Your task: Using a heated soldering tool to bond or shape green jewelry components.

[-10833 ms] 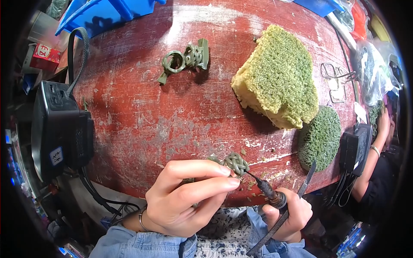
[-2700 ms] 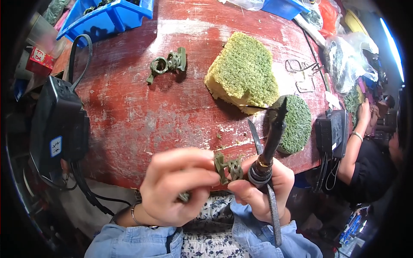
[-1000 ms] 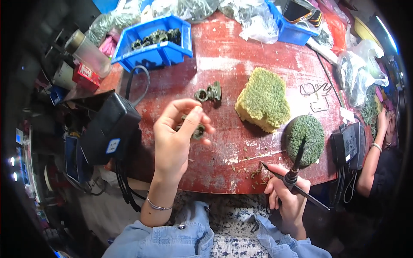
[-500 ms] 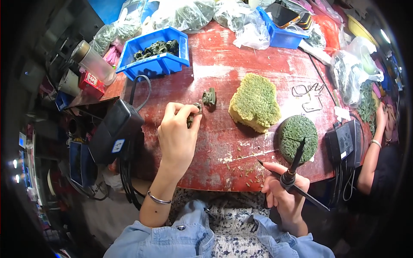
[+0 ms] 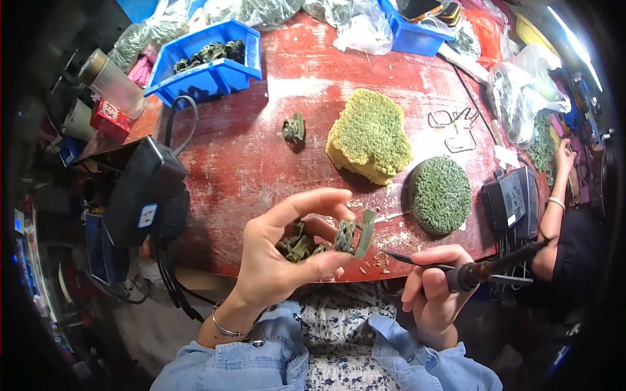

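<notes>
My left hand (image 5: 280,254) is raised near the table's front edge, pinching a small olive-green moulded piece (image 5: 349,236) with a flat strip at one end. Several similar green pieces (image 5: 298,246) rest in its curled palm. To the right, my right hand (image 5: 440,287) is closed around a dark pen-like tool (image 5: 466,276) with a thick grip. A thin dark pointed tip (image 5: 399,258) sticks out from these fingers toward the held piece, not touching it. One more green piece (image 5: 294,129) lies on the red table beyond my left hand.
On the worn red table (image 5: 293,72) sit a yellow-green sponge block (image 5: 372,133) and a round green pad (image 5: 441,195). A blue bin (image 5: 228,75) of dark green pieces stands at back left. Black power boxes (image 5: 147,189) flank the sides. A co-worker's arm (image 5: 557,195) is at far right.
My left hand has picked up a piece from the table and drawn it back toward me, near the right hand. The right hand has turned, tilting the thick tool to the right.
</notes>
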### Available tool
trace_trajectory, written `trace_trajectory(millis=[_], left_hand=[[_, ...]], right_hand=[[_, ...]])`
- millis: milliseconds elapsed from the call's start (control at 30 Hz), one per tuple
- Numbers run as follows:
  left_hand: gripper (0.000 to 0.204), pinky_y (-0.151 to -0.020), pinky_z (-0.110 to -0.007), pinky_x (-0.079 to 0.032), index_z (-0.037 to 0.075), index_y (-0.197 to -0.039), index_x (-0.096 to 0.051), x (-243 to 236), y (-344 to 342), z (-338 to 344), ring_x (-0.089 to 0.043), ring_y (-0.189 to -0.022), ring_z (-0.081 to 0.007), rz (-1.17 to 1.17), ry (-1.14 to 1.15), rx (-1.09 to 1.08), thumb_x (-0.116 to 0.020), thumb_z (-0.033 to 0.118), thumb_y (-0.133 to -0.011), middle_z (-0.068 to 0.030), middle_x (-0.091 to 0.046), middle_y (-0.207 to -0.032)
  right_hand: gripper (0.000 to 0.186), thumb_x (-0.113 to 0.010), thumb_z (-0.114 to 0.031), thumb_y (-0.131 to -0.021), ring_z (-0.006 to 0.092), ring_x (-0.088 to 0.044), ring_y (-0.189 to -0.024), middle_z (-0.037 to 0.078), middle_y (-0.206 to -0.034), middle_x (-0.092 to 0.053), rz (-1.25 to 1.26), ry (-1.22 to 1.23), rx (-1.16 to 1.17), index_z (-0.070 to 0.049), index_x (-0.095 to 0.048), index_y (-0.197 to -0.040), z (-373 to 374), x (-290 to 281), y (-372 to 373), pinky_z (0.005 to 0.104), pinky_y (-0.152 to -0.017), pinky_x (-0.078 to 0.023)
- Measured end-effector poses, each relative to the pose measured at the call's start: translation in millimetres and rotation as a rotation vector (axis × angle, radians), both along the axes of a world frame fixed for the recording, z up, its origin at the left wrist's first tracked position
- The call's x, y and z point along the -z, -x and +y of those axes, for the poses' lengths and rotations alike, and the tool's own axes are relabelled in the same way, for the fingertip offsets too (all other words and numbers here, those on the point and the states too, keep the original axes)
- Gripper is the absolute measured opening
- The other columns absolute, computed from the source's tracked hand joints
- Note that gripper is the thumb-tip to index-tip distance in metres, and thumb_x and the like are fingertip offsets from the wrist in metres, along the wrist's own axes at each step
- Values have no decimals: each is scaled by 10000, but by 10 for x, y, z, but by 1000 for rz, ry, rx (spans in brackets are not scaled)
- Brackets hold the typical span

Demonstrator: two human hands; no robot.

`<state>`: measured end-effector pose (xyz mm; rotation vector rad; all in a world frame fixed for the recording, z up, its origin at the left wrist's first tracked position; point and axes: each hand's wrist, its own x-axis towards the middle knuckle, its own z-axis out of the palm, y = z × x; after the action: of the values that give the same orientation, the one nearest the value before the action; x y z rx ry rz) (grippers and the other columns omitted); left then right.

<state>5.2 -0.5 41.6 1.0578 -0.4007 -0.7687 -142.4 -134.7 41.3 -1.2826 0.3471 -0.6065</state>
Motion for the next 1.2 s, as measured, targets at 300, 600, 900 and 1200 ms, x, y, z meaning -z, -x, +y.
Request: trace_trajectory(millis=[300, 600, 900, 1200], left_hand=[[327, -562, -256, -550, -65, -963, -603, 118, 4, -9, -616, -759, -200, -225, 45, 72, -673, -24, -647, -216, -562, -979], [348, -692, -231, -490, 13, -1014, -640, 173, -57, 79, -576, -834, -126, -327, 52, 144, -743, 22, -683, -113, -611, -987], [319, -666, -248, -487, -31, -990, -635, 212, -92, 127, -600, -808, -156, -487, 122, 61, -727, -5, -685, -146, -619, -917], [319, -705, -279, -496, -29, -980, -637, 260, -111, 32, -617, -825, -206, -524, 79, 72, -721, -23, -672, -163, -621, -934]], right_hand=[[221, -547, -162, -890, 132, -511, -439, 138, -553, -568, 22, 1, 27, 43, -484, -940, 86, -19, -88, 235, -408, -409], [214, -545, -168, -891, 122, -501, -439, 138, -577, -581, 18, 60, 18, 33, -491, -935, 153, 12, -168, 223, -404, -397], [219, -542, -174, -886, 117, -472, -373, 125, -546, -575, 173, -90, -45, 39, -512, -929, 175, -93, -224, 219, -353, -361], [197, -535, -159, -881, 74, -396, -290, 87, -477, -537, 297, -341, -123, 33, -581, -884, -3, -47, -310, 186, -274, -246]])
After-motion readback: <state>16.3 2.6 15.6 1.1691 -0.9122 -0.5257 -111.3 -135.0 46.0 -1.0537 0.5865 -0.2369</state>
